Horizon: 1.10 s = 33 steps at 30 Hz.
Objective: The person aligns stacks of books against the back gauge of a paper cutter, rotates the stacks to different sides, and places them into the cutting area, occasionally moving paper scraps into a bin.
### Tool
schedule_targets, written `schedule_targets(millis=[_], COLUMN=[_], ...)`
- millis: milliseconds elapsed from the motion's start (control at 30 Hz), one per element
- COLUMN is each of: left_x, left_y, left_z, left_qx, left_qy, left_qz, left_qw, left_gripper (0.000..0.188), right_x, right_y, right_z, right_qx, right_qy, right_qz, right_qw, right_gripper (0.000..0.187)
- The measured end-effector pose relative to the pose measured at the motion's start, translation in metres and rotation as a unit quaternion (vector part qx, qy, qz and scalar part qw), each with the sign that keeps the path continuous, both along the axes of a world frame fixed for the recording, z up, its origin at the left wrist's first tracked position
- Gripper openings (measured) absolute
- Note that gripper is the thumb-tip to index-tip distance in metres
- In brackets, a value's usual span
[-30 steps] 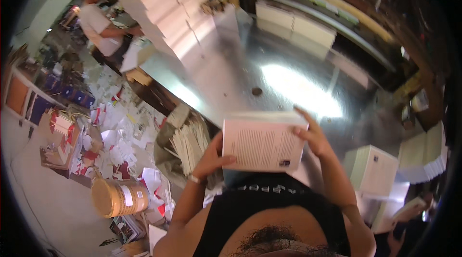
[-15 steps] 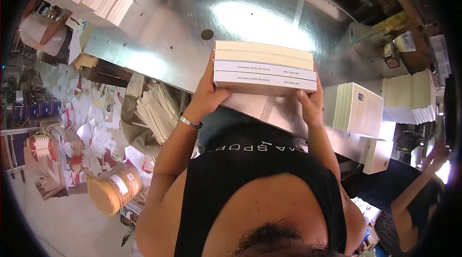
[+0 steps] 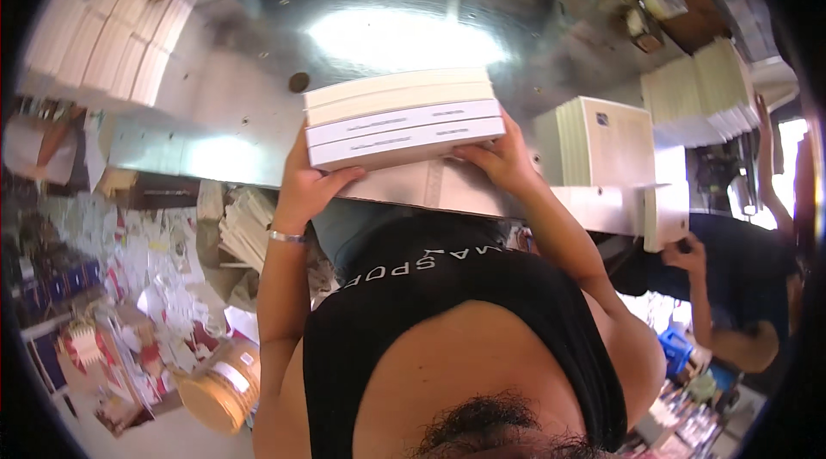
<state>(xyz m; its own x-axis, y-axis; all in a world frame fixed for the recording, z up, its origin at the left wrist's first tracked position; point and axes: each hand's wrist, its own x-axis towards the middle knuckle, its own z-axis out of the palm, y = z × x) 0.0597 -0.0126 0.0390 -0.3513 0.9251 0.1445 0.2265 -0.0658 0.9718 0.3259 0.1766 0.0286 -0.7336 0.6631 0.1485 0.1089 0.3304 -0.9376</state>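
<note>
My left hand [image 3: 314, 188] and my right hand [image 3: 499, 160] grip a small stack of thick books [image 3: 404, 136] by its two ends. Both thumbs press on the near side, while most of the other fingers are hidden behind or under the stack. Two white spines face me in the lower part, and cream page edges show above them. The stack is over the near part of a shiny metal table [image 3: 232, 106]; whether it rests on the metal I cannot tell. A metal band circles my left wrist.
Tall rows of stacked books [image 3: 112, 29] fill the far left. On the right stand a block of books [image 3: 615, 141] and another row [image 3: 701, 93]. A co-worker's hand [image 3: 687, 257] is by a white book block [image 3: 665, 218]. Paper scraps and an orange tub [image 3: 219, 386] lie left.
The view has swung, so my hands and the stack appear farther left; my grip stays the same. The co-worker's hand now reaches the white book block at the right.
</note>
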Motion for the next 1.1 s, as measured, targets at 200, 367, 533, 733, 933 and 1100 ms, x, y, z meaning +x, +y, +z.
schedule_targets(millis=[200,367,533,733,933,1100], left_x=[0.002,-0.004,-0.01,-0.017,-0.025,-0.048], left_y=[-0.005,0.006,0.002,0.004,-0.002,-0.013], left_z=[0.006,-0.008,-0.004,-0.001,-0.02,-0.016], left_qx=[-0.033,-0.011,-0.018,-0.037,-0.08,-0.065], left_qy=[-0.072,0.01,-0.091,-0.133,-0.222,-0.22], left_qz=[-0.003,-0.02,0.007,-0.028,-0.037,-0.032], left_qw=[0.997,1.0,0.996,0.99,0.971,0.973], left_gripper=[0.078,0.078,0.086,0.081,0.058,0.064], right_x=[0.009,0.007,-0.007,-0.001,-0.005,-0.026], right_y=[-0.014,-0.012,-0.003,0.01,-0.017,-0.023], right_z=[0.017,0.019,0.02,0.028,0.041,0.028], right_qx=[0.065,0.041,0.015,-0.059,-0.235,-0.392], right_qy=[0.005,0.016,0.02,0.027,0.135,0.152], right_qz=[-0.014,-0.034,-0.013,0.001,0.072,0.088], right_qw=[0.998,0.998,1.0,0.998,0.96,0.903], right_gripper=[0.105,0.104,0.101,0.098,0.092,0.093])
